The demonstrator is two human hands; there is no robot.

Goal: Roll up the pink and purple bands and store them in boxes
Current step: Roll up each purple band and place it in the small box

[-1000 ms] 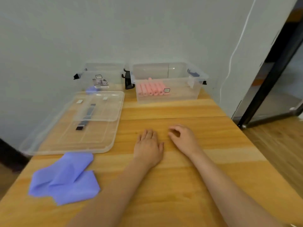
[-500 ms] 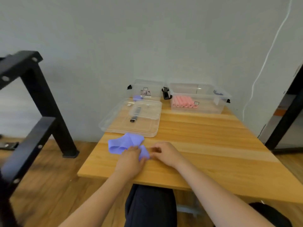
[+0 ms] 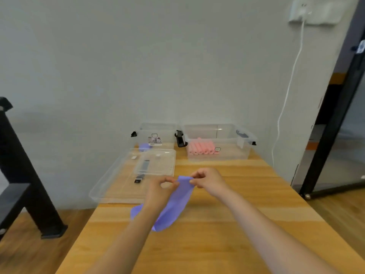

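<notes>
A purple band (image 3: 175, 204) hangs lifted over the wooden table (image 3: 227, 234), its lower end trailing on the wood. My left hand (image 3: 160, 190) pinches its upper left corner and my right hand (image 3: 207, 180) pinches the upper right corner. At the back right stands a clear box (image 3: 243, 153) holding several pink rolled bands (image 3: 201, 148). To its left another clear box (image 3: 167, 129) holds a purple roll (image 3: 143, 146).
Two clear lids (image 3: 118, 180) lie stacked in front of the left box. A black metal frame (image 3: 23, 175) stands on the floor at the left. A white cable (image 3: 286, 95) runs down the wall, and a dark door frame (image 3: 335, 115) is at the right.
Both hands went from resting flat on the table to the purple band, took its top edge and lifted it toward the table's middle. The view pulled back.
</notes>
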